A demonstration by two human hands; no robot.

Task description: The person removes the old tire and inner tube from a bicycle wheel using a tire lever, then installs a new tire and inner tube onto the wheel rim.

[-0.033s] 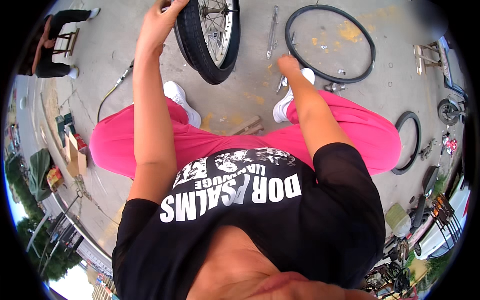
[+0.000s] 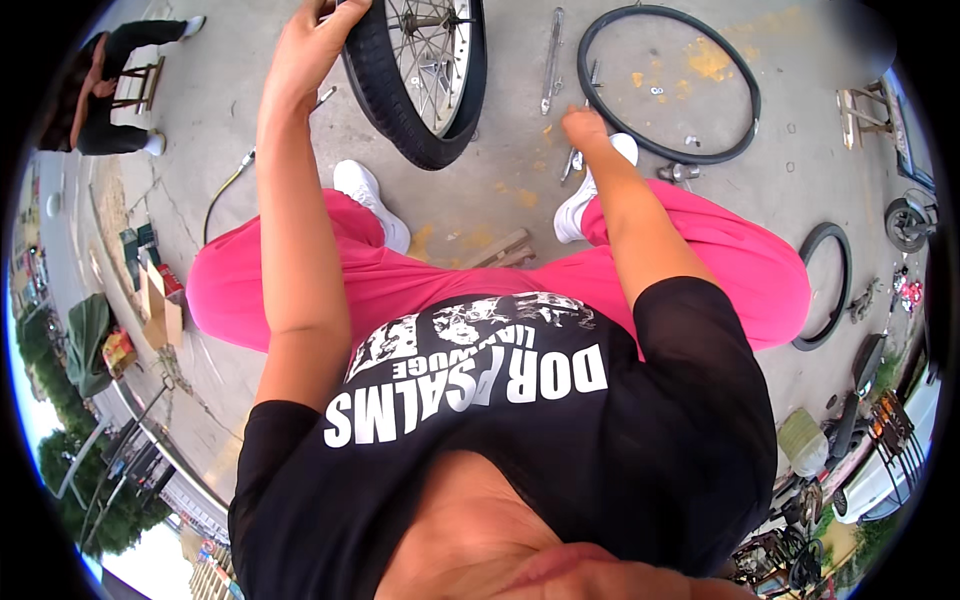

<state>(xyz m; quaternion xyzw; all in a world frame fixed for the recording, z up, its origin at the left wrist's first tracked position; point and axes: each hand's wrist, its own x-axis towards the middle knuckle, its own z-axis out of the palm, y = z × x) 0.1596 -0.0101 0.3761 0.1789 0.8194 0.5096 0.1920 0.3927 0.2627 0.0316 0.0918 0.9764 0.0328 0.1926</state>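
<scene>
wheel (image 2: 388, 108): left hand (image 2: 312, 45) gripping; right hand (image 2: 583, 127), hold unclear; cardboard box (image 2: 154, 306), contents hidden.

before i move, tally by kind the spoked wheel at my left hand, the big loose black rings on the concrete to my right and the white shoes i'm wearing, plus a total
Spoked wheel at your left hand: 1
Loose black rings: 2
White shoes you wear: 2
Total: 5

Left hand (image 2: 316, 48) touches a spoked wheel (image 2: 430, 154). Right hand (image 2: 583, 128) curls over a metal tool (image 2: 573, 165) beside a black rubber ring (image 2: 705, 159).
</scene>
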